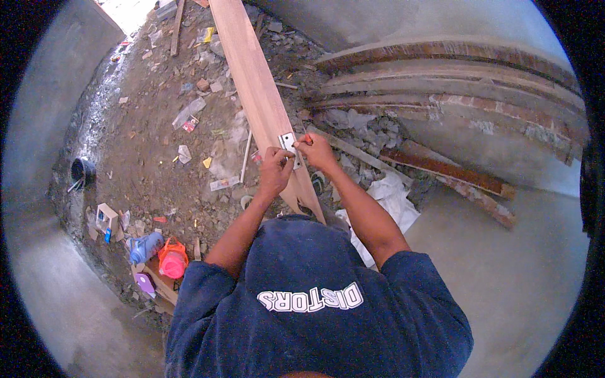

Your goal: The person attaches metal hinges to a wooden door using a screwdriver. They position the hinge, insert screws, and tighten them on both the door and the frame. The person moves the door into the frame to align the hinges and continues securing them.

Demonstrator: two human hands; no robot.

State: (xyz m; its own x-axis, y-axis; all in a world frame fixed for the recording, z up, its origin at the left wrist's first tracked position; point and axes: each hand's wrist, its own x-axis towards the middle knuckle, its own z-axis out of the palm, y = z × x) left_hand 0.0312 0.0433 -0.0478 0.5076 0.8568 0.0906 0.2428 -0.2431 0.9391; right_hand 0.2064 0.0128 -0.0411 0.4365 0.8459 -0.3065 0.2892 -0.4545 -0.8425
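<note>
Sitting right on a long wooden plank (252, 69), near the end closest to the person, is a pale metal plate (288, 141) with dark holes. Right hand (318, 153) is at its side, grip pinched on a small red thing (308, 139), too tiny to make out. Left hand (275, 167) has its fingertips down by the plate, but honestly can't tell if that grip's got anything. Rubble all over the floor (148, 157), plus a blue bottle (145, 247) just beside an orange-and-pink container (172, 261) off left.
</note>
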